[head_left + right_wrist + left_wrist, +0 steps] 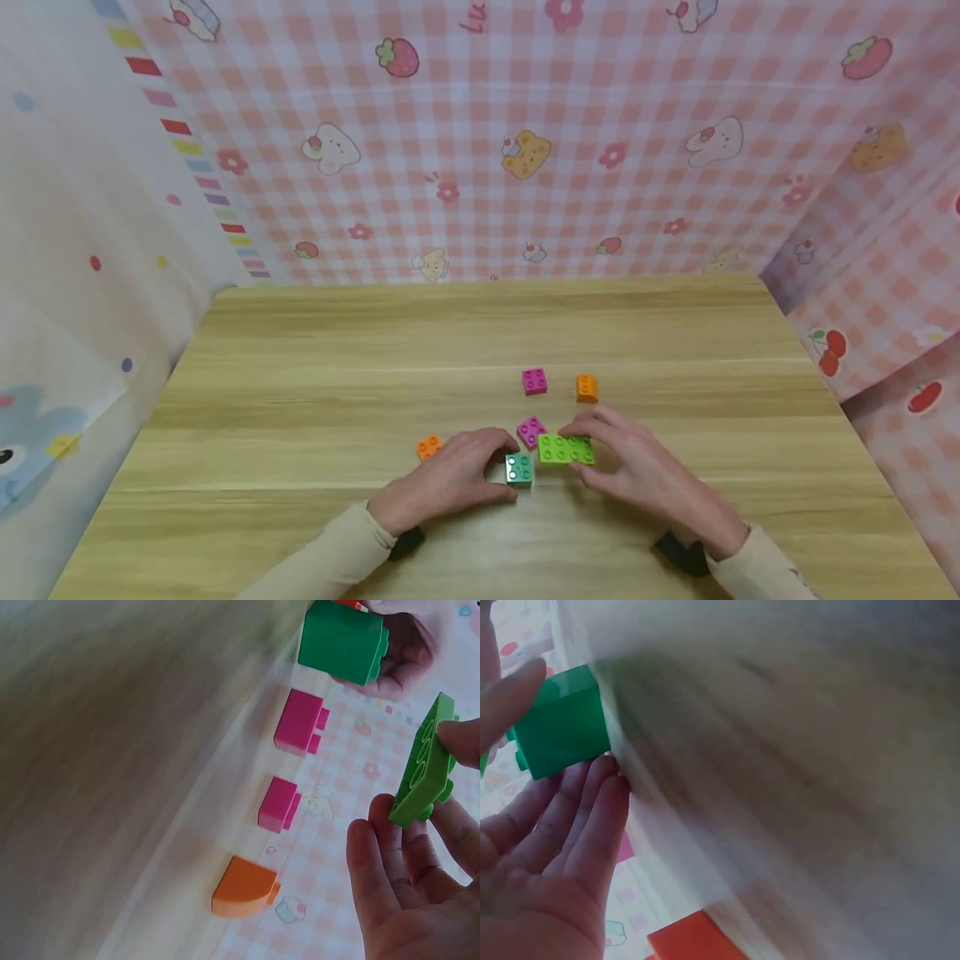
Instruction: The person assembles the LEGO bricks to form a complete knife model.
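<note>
The left hand (465, 473) has its fingers (592, 817) and thumb on opposite sides of a dark green brick (518, 471), holding it narrowly, just as wide as the brick itself; the brick stands studs up on the desk (360, 342). The right hand (633, 457) pinches a long light green brick (566, 450) between thumb and fingers (367, 862), and the right wrist view shows its hollow underside raised above the desk. The two green bricks are near each other but apart, the light green one to the right and slightly farther from the person

A near magenta brick (529, 430) sits just beyond the dark green one, its edge partly covered by the light green brick in the head view. Farther off are a second magenta brick (534, 382) and, to its right, an orange brick with a rounded side (587, 389). Another orange brick (428, 447) lies just beside the left hand, partly hidden by it. A pink gingham cloth (480, 217) with strawberries and animals hangs behind the desk
</note>
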Tool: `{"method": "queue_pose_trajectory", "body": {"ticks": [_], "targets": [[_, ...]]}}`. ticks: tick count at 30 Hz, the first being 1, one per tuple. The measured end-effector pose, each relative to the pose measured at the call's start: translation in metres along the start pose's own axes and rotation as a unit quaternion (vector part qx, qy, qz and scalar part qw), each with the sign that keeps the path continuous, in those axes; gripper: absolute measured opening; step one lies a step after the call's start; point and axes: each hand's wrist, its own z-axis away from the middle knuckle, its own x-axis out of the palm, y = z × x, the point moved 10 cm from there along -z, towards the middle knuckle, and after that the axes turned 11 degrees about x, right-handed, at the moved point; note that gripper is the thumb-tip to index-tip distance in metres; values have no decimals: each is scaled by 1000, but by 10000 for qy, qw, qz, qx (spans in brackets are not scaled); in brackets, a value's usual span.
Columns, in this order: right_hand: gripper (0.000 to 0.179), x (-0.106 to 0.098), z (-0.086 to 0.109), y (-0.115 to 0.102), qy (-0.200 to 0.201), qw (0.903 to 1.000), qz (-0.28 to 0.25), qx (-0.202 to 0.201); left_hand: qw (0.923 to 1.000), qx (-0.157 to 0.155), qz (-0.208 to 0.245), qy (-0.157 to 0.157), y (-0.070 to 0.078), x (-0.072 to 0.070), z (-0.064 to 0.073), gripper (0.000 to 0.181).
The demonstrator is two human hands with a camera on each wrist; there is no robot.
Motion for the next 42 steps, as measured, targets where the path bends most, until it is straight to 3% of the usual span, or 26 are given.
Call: {"method": "queue_pose_trajectory", "body": {"ticks": [8,14,20,26,34,42], "targets": [[40,19,-3,-19,-216,9994,-11,-273,9994,-228,241,-31,-3,-1,16,69],[38,28,-6,-23,-391,9992,-45,-47,9981,-282,405,379,-1,-12,29,68],[39,35,-11,-27,-551,9985,-37,-14,9957,-98,510,767,3,-24,36,64],[38,39,-16,-30,-618,9981,65,-34,9925,76,593,1064,6,-33,40,59],[36,45,-18,-32,-682,9975,169,-90,9907,369,296,1272,12,-35,38,46],[33,50,-20,-32,-821,9965,151,-89,9917,276,128,1246,10,-29,34,36]]}}
